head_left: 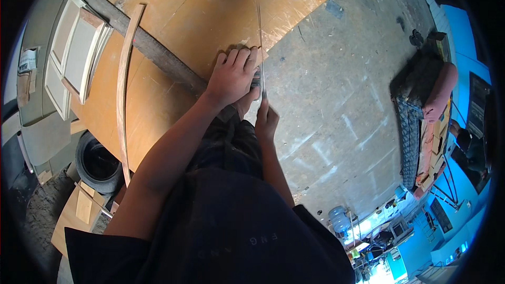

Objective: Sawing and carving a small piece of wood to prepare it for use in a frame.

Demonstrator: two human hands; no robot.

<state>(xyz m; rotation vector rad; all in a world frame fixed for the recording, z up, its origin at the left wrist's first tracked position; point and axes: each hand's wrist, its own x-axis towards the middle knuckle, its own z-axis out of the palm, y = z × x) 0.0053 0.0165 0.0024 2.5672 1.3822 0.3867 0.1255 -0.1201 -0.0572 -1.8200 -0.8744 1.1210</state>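
My right hand (267, 122) is closed round the handle end of a handsaw. The saw's thin blade (260, 31) shows nearly edge-on and points away from me, along the table's right edge. My left hand (231, 78) presses down beside the blade, its fingers curled over a pale piece of wood (261, 56) that mostly hides beneath it. Just under that hand is what looks like my foot (246, 104), with a dark strap by it. The blade passes close to the fingertips and appears to touch the wood's end.
A grey plank (152, 47) lies across the orange-brown tabletop (205, 16). A long curved wood strip (124, 79) crosses it at the left. Pale frames (79, 47) lean further left, above a tyre (97, 163). Concrete floor (336, 94) spreads right, toward a padded seat (421, 121).
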